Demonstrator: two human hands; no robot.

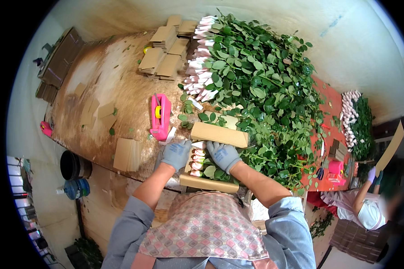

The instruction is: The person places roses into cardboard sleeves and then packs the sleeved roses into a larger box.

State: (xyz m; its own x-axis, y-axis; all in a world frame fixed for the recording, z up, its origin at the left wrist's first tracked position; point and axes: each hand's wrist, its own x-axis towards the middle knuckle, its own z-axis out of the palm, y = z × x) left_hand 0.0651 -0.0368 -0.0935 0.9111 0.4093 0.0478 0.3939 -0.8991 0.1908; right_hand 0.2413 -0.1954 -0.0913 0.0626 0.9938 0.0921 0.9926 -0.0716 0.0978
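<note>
In front of me pale pink roses (197, 160) lie in a row, heads to the left and leaves to the right, between two raised sides of a cardboard wrap. Its far corrugated side (219, 135) and near side (208, 183) flank the flowers. My left hand (177, 154), in a grey glove, is at the wrap's left edge beside the rose heads. My right hand (224, 156), gloved alike, rests over the stems and leaves near the far side. Its fingertips are close to a white paper piece (198, 145); whether either hand grips anything is hidden.
A pink tape dispenser (161, 116) stands on the wooden table (77, 117). Stacked cardboard sheets (168, 64) lie beyond, another stack (127, 154) at left. Many paper-sleeved roses (202, 74) with dense foliage (262, 84) fill the right. A co-worker (367, 208) holds a cardboard strip (390, 149).
</note>
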